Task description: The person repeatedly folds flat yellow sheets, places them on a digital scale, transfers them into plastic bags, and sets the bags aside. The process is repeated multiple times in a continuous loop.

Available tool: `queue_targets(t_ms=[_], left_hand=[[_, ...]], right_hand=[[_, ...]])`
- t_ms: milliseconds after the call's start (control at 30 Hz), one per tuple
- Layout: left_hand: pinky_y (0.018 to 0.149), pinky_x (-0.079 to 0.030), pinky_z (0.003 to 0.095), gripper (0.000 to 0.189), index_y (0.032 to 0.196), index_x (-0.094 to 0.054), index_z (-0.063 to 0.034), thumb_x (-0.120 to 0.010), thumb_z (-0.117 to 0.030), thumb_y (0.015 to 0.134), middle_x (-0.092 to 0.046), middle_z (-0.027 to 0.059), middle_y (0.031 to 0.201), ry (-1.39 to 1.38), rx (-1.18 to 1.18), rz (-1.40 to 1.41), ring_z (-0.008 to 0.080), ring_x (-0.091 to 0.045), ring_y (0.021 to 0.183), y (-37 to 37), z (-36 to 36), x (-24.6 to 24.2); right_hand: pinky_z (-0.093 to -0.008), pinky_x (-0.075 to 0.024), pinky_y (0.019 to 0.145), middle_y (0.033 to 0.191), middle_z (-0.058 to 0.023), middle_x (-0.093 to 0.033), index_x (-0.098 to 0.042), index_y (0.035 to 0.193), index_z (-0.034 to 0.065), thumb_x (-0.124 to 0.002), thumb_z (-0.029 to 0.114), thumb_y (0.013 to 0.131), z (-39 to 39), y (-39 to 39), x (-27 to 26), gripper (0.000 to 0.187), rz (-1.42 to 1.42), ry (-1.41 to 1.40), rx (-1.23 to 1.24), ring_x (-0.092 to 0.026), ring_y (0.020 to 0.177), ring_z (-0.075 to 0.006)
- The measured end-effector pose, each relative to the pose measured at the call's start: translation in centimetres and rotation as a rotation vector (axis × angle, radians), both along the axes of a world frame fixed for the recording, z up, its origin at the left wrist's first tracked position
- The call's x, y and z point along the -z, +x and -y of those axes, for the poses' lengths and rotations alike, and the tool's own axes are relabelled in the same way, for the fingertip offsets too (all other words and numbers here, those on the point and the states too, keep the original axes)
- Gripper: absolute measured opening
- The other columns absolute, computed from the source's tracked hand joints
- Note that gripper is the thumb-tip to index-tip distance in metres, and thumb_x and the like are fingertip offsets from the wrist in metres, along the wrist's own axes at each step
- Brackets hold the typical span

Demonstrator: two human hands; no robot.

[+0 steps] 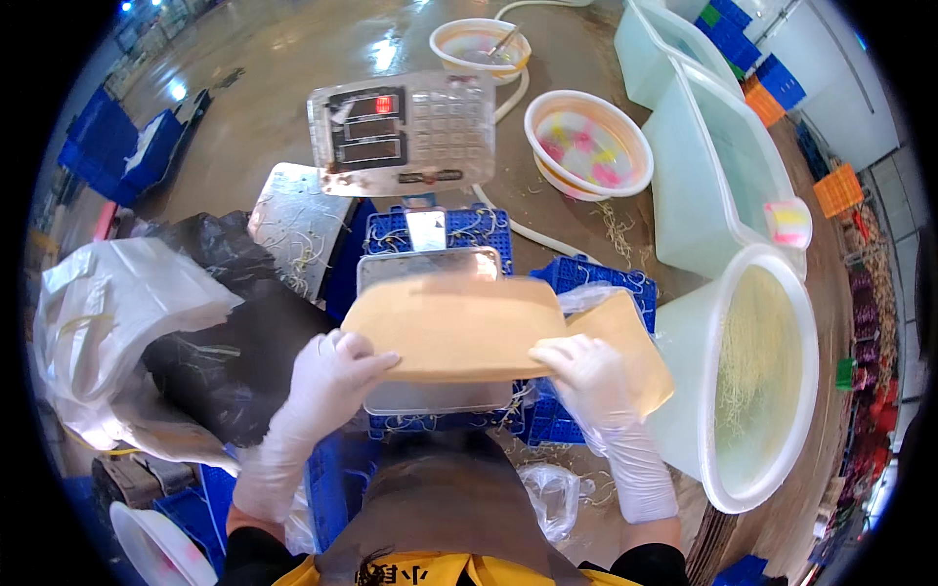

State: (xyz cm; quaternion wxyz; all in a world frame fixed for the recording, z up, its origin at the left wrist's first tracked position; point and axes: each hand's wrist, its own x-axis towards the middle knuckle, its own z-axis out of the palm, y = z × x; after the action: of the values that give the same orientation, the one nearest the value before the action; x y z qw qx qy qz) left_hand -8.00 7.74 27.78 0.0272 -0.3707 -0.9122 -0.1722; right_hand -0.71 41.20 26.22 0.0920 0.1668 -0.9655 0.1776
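Observation:
In gloves, my left hand (341, 373) and my right hand (586, 377) grip the near corners of a pale yellow flexible sheet (454, 329), which looks like bean curd. It spans the space above the metal pan (440, 398) of a digital scale, hiding the pan's middle. Behind it the scale's display and keypad panel (401, 133) stands upright with red digits lit. The scale rests on a blue plastic crate (480, 227) strewn with bean sprouts. More yellow sheets (623, 344), partly in clear plastic, lie on a second blue crate (608, 275), partly behind my right hand.
A large white tub (762, 388) holding sprouts stands at right, with long pale water tanks (725, 154) beyond. Two basins (586, 146) and a white hose (527, 234) are on the wet floor. White and black plastic bags (132, 315) and a metal plate (300, 220) lie at left.

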Motion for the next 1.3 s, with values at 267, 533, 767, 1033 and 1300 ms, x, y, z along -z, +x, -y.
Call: queue_targets(t_ms=[267, 533, 767, 1033, 1300], left_hand=[[0.067, -0.047, 0.0394, 0.032, 0.106, -0.062, -0.0148, -0.066, -0.014, 0.074, -0.058, 0.0057, 0.086, -0.104, -0.030, 0.055, 0.0267, -0.058, 0.081, 7.5, 4.9, 20.4], [0.094, -0.046, 0.0431, 0.039, 0.122, -0.059, -0.0092, -0.066, -0.022, 0.087, -0.061, 0.0138, 0.117, 0.232, -0.541, 0.401, 0.0340, -0.056, 0.111, 11.3, 11.1, 20.1], [0.091, -0.050, 0.0381, 0.035, 0.121, -0.063, -0.0082, -0.064, -0.024, 0.090, -0.064, 0.0109, 0.117, 0.398, -0.677, 0.630, 0.0271, -0.062, 0.108, 8.8, 11.3, 21.3], [0.091, -0.051, 0.0385, 0.035, 0.121, -0.062, -0.0071, -0.062, -0.023, 0.090, -0.064, 0.0138, 0.116, 0.375, -0.728, 0.588, 0.0279, -0.064, 0.106, 8.8, 9.6, 21.1], [0.093, -0.049, 0.0389, 0.035, 0.120, -0.062, -0.0070, -0.063, -0.024, 0.089, -0.064, 0.0131, 0.116, 0.410, -0.739, 0.541, 0.0282, -0.063, 0.108, 8.6, 9.9, 21.4]], right_hand=[[-0.0388, -0.0462, 0.085, 0.106, -0.0024, -0.062, -0.064, 0.102, 0.0148, -0.056, 0.009, 0.081, 5.3, 2.4, 18.9, 0.023, 0.249, 0.136, -0.014, -0.058, 0.100, -0.0254], [-0.0419, -0.0475, 0.090, 0.107, -0.0099, -0.068, -0.067, 0.103, 0.0088, -0.063, 0.011, 0.084, 5.8, 8.4, 17.2, 0.020, 0.318, -0.320, 0.269, -0.060, 0.103, -0.0319], [-0.0327, -0.0521, 0.084, 0.105, -0.0092, -0.069, -0.071, 0.104, 0.0063, -0.061, 0.007, 0.087, 7.6, 11.1, 17.5, 0.020, 0.383, -0.497, 0.414, -0.066, 0.096, -0.0229], [-0.0310, -0.0521, 0.083, 0.103, -0.0092, -0.069, -0.071, 0.105, 0.0057, -0.060, 0.007, 0.088, 8.0, 11.3, 17.5, 0.020, 0.422, -0.556, 0.404, -0.066, 0.095, -0.0216], [-0.0321, -0.0504, 0.087, 0.102, -0.0078, -0.070, -0.072, 0.102, 0.0074, -0.059, 0.010, 0.089, 9.3, 11.5, 17.3, 0.019, 0.460, -0.618, 0.398, -0.066, 0.098, -0.0232]])
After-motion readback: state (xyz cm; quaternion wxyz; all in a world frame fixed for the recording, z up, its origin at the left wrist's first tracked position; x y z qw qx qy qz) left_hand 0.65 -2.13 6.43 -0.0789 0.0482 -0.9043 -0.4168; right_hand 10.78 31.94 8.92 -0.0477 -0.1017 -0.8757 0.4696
